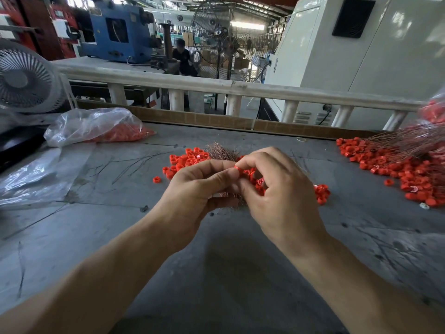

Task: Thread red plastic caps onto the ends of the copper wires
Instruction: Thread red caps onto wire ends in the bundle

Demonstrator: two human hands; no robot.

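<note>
From the head view, the two hands are meeting over the middle of the grey counter; the left hand is curling round a bundle of copper wires, whose bristling ends are fanning out beyond the knuckles; the right hand is pinching a single red cap between thumb and forefinger, right at the left thumb tip. The step in hand looks like seating that cap on one wire end; whether the wire is already entering the hole is too small to tell; the next move is probably calling for a fine, steady push along the wire. Loose caps are lying just beyond and under the hands; a larger heap with capped wires is sitting at the right; a plastic bag of caps is lying far left. Open counter is showing nearest the person; the far edge is ending at a cardboard strip.
</note>
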